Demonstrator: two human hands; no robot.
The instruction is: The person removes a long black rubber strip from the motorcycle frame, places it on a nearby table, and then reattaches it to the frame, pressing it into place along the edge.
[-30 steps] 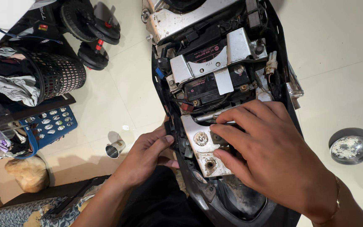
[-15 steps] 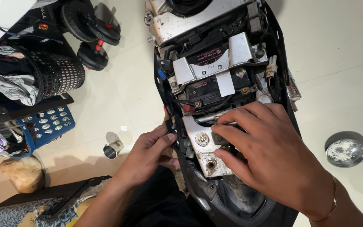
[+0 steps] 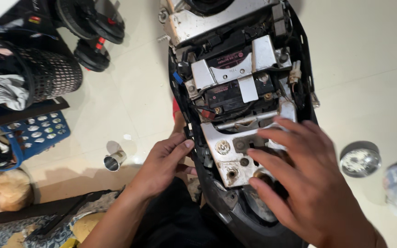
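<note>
Grey metal bracket (image 3: 235,154) lies bare in the opened scooter body (image 3: 253,216); the cover is off. Right hand (image 3: 309,183) rests spread on it, left hand (image 3: 164,163) half-open at the edge, both holding nothing.

The battery (image 3: 228,94) sits in the scooter frame (image 3: 299,55), behind the metal bracket plate (image 3: 224,154); the right hand (image 3: 306,183) lies over the plate; the left hand (image 3: 161,163) touches the frame's left edge; a small metal cup (image 3: 113,161) lies on the floor (image 3: 364,69), left.
</note>
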